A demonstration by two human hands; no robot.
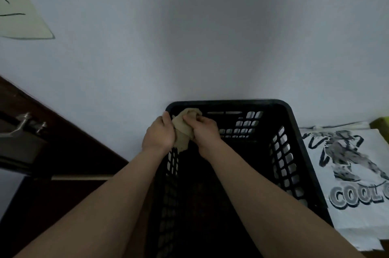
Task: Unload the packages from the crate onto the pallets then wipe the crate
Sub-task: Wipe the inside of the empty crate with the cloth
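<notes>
A black perforated plastic crate [294, 152] stands against a pale wall, and its dark inside shows no packages. A crumpled beige cloth [182, 131] is bunched over the crate's far left corner. My left hand [159, 133] grips the cloth from the left, with its fingertips at the crate's rim. My right hand [203, 132] holds the same cloth from the right, fingers curled into it. Both forearms reach forward over the crate.
White printed packages [353, 173] with a figure and "COOL" lettering lie to the right of the crate. A dark wooden piece with a metal fitting [25, 125] runs along the left. A pale wall [189, 36] fills the space behind.
</notes>
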